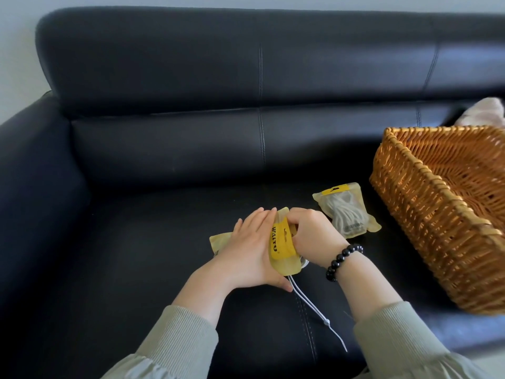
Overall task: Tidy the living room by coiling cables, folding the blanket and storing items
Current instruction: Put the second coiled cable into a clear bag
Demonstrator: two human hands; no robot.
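On the black sofa seat lies a yellow plastic pouch (281, 250), and both my hands are on it. My left hand (247, 247) grips the pouch from the left, thumb under its lower edge. My right hand (308, 233) has its fingers curled into the pouch's open mouth, on a white cable whose coil is mostly hidden. The loose end of that white cable (317, 314) trails toward me over the seat. A second yellow pouch (345, 210) with a coiled white cable inside lies to the right, untouched.
A large wicker basket (426, 214) stands on the seat at the right, its near corner close to the second pouch. Behind it shows a bit of pale pink fabric (483, 112). The sofa's armrest (32, 165) rises at the left.
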